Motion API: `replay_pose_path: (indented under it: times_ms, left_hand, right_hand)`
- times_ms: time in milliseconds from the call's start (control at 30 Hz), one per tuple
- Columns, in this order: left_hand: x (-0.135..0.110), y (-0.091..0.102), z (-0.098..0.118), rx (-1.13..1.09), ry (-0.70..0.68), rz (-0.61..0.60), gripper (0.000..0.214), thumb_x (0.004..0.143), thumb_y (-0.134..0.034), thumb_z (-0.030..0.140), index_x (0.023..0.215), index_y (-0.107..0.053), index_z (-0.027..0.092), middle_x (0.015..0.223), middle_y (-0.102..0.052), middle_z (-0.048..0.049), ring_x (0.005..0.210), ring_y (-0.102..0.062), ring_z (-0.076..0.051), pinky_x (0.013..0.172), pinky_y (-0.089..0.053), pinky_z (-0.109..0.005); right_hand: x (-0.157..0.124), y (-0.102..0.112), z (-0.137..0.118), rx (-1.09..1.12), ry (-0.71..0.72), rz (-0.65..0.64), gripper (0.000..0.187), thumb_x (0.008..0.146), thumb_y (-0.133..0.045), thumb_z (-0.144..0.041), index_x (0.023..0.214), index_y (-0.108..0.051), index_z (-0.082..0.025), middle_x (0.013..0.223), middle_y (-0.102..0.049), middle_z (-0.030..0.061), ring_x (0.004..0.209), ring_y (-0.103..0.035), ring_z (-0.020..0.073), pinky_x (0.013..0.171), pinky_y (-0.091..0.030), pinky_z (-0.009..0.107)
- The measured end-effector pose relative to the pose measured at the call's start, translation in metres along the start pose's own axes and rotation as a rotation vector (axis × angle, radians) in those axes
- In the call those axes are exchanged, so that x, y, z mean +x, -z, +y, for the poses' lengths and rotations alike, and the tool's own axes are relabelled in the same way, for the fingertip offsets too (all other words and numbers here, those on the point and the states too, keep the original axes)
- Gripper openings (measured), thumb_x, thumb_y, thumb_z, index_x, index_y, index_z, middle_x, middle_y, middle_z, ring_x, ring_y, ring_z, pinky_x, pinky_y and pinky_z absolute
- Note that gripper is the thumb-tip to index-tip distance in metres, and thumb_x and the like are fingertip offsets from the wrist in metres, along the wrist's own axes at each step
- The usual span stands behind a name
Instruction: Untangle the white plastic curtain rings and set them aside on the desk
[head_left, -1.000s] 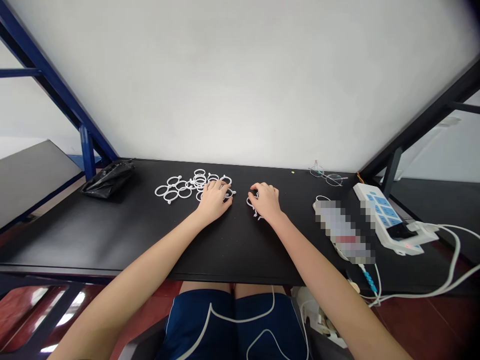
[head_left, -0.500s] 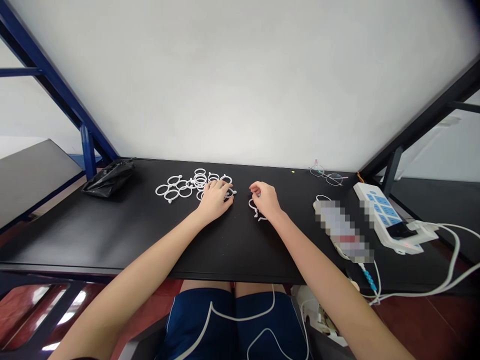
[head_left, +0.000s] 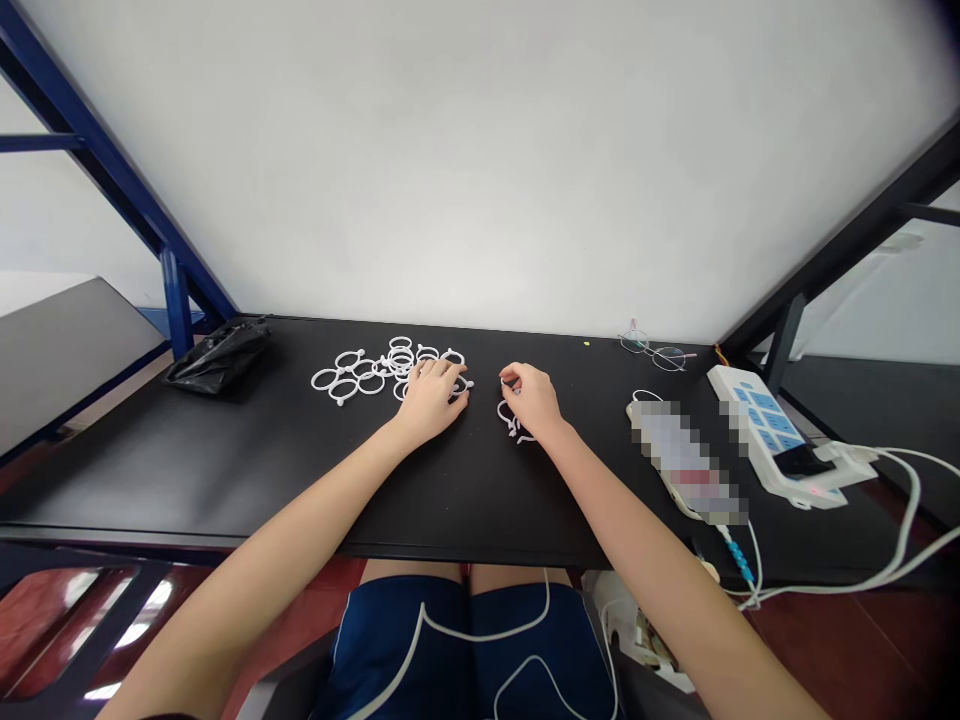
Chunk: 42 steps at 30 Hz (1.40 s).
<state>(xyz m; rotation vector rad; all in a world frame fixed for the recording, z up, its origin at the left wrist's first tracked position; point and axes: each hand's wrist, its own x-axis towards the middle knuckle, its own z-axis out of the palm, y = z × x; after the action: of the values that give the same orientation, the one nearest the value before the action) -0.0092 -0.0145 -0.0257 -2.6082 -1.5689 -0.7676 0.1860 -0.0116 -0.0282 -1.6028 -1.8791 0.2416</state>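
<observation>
Several white plastic rings (head_left: 360, 375) lie in a loose pile on the black table (head_left: 247, 460), left of centre. My left hand (head_left: 431, 395) lies palm down on the pile's right edge, fingers spread over a ring. My right hand (head_left: 531, 397) is curled, its fingertips pinching a white ring (head_left: 510, 412) that rests partly on the table just below the fingers. The two hands are a short gap apart.
A crumpled black bag (head_left: 217, 355) sits at the back left. Spectacles (head_left: 652, 352) lie by the wall at right. A blurred-out object (head_left: 686, 460), a white power strip (head_left: 772, 435) and white cables (head_left: 892, 560) fill the right end.
My right hand has lifted from lying flat and curled its fingers into a pinch on the white ring. My left hand has barely moved.
</observation>
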Motion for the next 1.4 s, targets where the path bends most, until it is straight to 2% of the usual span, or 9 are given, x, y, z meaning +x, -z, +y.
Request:
replay_pose_path:
  times_ms: [233, 467, 567, 700, 933, 1200, 1400]
  left_hand:
    - [0.000, -0.001, -0.001, -0.001, -0.012, -0.002, 0.030, 0.087, -0.051, 0.027, 0.116, -0.057, 0.020, 0.114, -0.062, -0.0098, 0.112, -0.052, -0.029, 0.105, -0.033, -0.048]
    - [0.000, -0.002, -0.001, -0.027, -0.014, 0.007, 0.029, 0.087, -0.051, 0.027, 0.115, -0.058, 0.021, 0.113, -0.062, -0.0092, 0.112, -0.053, -0.028, 0.107, -0.030, -0.049]
    - [0.000, -0.002, -0.001, -0.030, -0.020, 0.014, 0.028, 0.088, -0.051, 0.027, 0.114, -0.057, 0.022, 0.113, -0.062, -0.0091, 0.113, -0.052, -0.028, 0.109, -0.028, -0.050]
    - [0.000, 0.001, 0.001, -0.041, -0.039, 0.027, 0.030, 0.088, -0.050, 0.027, 0.117, -0.055, 0.021, 0.114, -0.062, -0.0090, 0.112, -0.052, -0.027, 0.109, -0.028, -0.049]
    - [0.001, 0.009, 0.008, -0.139, -0.082, 0.127, 0.022, 0.089, -0.049, 0.025, 0.110, -0.056, 0.023, 0.106, -0.065, -0.0054, 0.105, -0.056, -0.023, 0.111, -0.026, -0.047]
    - [0.000, 0.009, 0.008, -0.168, -0.106, 0.144, 0.033, 0.088, -0.050, 0.024, 0.121, -0.050, 0.023, 0.108, -0.065, -0.0055, 0.105, -0.057, -0.022, 0.111, -0.027, -0.045]
    - [0.001, 0.008, 0.006, -0.159, -0.122, 0.146, 0.027, 0.092, -0.046, 0.025, 0.118, -0.052, 0.021, 0.109, -0.065, -0.0064, 0.104, -0.057, -0.021, 0.110, -0.028, -0.043]
  right_hand:
    - [0.001, 0.001, -0.001, 0.053, -0.022, 0.034, 0.016, 0.076, -0.055, -0.012, 0.084, -0.065, -0.022, 0.077, -0.070, -0.0004, 0.067, -0.063, 0.0160, 0.070, -0.048, 0.030]
    - [-0.002, 0.008, -0.011, -0.011, 0.057, 0.177, 0.016, 0.084, -0.050, -0.015, 0.088, -0.065, -0.021, 0.084, -0.072, 0.0046, 0.083, -0.062, 0.0226, 0.078, -0.047, 0.036]
    - [-0.002, 0.008, -0.013, 0.083, 0.058, 0.243, 0.014, 0.086, -0.051, -0.018, 0.090, -0.064, -0.021, 0.084, -0.071, 0.0046, 0.083, -0.062, 0.0220, 0.079, -0.049, 0.036]
    - [-0.002, 0.005, -0.015, 0.249, 0.129, 0.304, 0.012, 0.088, -0.050, -0.023, 0.091, -0.062, -0.020, 0.085, -0.069, 0.0048, 0.076, -0.063, 0.0182, 0.077, -0.052, 0.033]
    - [-0.006, 0.003, -0.022, 0.351, 0.229, 0.273, 0.014, 0.090, -0.051, -0.029, 0.085, -0.062, -0.021, 0.080, -0.066, 0.0027, 0.069, -0.062, 0.0145, 0.067, -0.054, 0.028]
    - [-0.012, -0.002, -0.029, 0.388, 0.260, 0.222, 0.014, 0.090, -0.054, -0.030, 0.081, -0.063, -0.023, 0.076, -0.066, 0.0012, 0.065, -0.062, 0.0143, 0.065, -0.055, 0.028]
    - [-0.016, -0.006, -0.034, 0.406, 0.318, 0.163, 0.014, 0.091, -0.052, -0.028, 0.083, -0.063, -0.023, 0.080, -0.066, 0.0015, 0.068, -0.063, 0.0143, 0.067, -0.055, 0.028]
